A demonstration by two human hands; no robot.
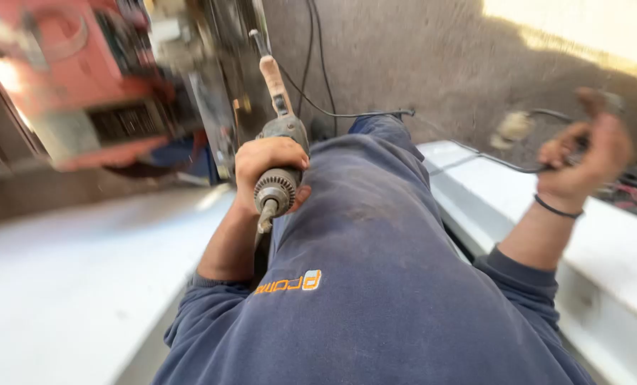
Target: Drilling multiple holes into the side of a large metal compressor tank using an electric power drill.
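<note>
From my head camera, my raised blue trouser knee [375, 235] fills the space between my hands, white panels [69, 285] either side. My left hand [265, 171] wraps tight around a worn grey metal drill [279, 160], chuck toward me. My right hand [589, 153], blurred, closes on its thin black cable [489, 160].

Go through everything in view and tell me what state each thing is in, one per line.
Electric drill: gripped near the chuck, bit toward the camera.
Left hand: closed around the drill.
Right hand: closed on the black cable, raised, blurred.
Red machine: blurred, state unclear.
White panel: lying flat.
</note>
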